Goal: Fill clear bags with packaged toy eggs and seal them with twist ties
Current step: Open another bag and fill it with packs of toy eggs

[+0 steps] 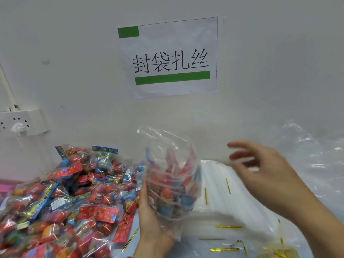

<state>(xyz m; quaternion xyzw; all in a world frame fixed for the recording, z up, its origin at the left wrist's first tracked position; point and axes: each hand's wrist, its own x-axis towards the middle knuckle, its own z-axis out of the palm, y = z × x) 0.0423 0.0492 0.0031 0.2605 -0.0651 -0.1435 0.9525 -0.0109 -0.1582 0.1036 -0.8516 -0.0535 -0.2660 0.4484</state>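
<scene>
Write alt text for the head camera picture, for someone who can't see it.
A person's left hand holds a clear bag of packaged toy eggs upright over a table, while the blurred right hand hovers open beside it. A heap of egg packets lies on the left, gold twist ties on the right, a paper sign above.

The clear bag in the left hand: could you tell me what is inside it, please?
The clear bag, gripped by the left hand, holds red and blue packaged toy eggs. Crinkled plastic and motion blur hide their number.

Wall sign [168, 56] reads 封袋扎丝
</scene>
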